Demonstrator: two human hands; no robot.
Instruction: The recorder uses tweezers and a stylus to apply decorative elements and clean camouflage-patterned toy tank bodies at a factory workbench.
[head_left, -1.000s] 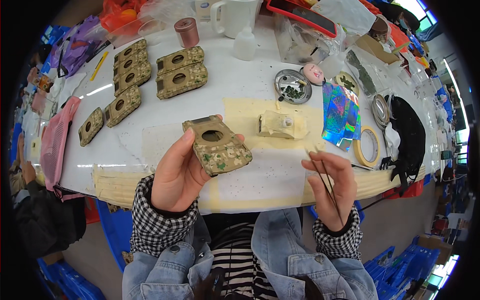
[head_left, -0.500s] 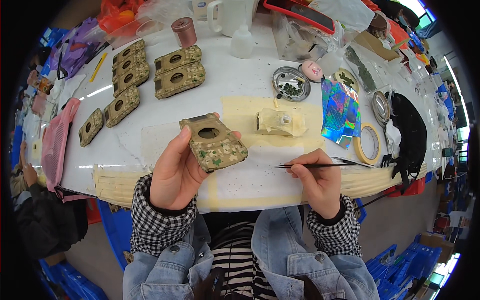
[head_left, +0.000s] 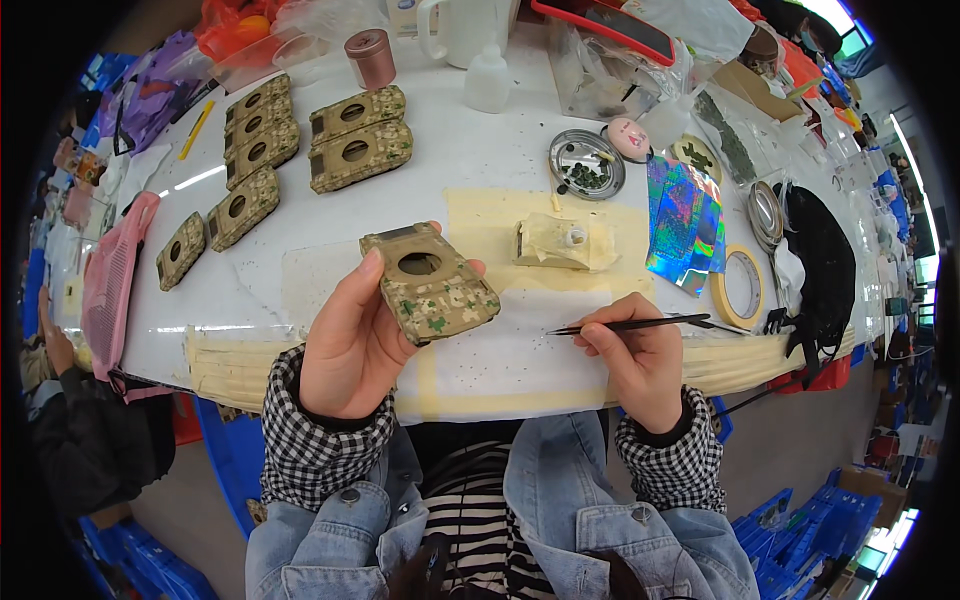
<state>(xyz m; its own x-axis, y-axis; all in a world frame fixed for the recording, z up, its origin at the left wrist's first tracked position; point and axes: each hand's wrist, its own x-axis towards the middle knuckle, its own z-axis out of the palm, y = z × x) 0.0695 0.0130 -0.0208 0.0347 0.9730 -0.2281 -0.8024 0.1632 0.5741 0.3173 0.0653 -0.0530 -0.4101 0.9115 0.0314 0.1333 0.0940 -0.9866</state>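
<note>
My left hand (head_left: 347, 345) grips a camouflage-painted model tank hull (head_left: 445, 305) by its sides, tilted above the near part of the table. A round hole shows in the hull's top, with green and pale patches around it. In my right hand (head_left: 638, 360) is a pair of slim black tweezers (head_left: 640, 324), pinched between thumb and fingers. Their pointed tip faces left, apart from the hull. Beyond the hands, a small block wrapped in masking tape (head_left: 565, 243) rests on a taped patch. Small dark green bits lie in a round metal dish (head_left: 586, 165).
Several similar hulls (head_left: 360, 155) stand at the back left. Toward the right lie shiny holographic sheets (head_left: 685, 225), a tape roll (head_left: 738, 287) and a black bag (head_left: 818, 255). A white squeeze bottle (head_left: 487, 80) and a pink cylindrical container (head_left: 370, 58) stand at the back.
The tweezers have turned slightly in my right hand, their rear end rising. The hull in my left hand has shifted very slightly to the right.
</note>
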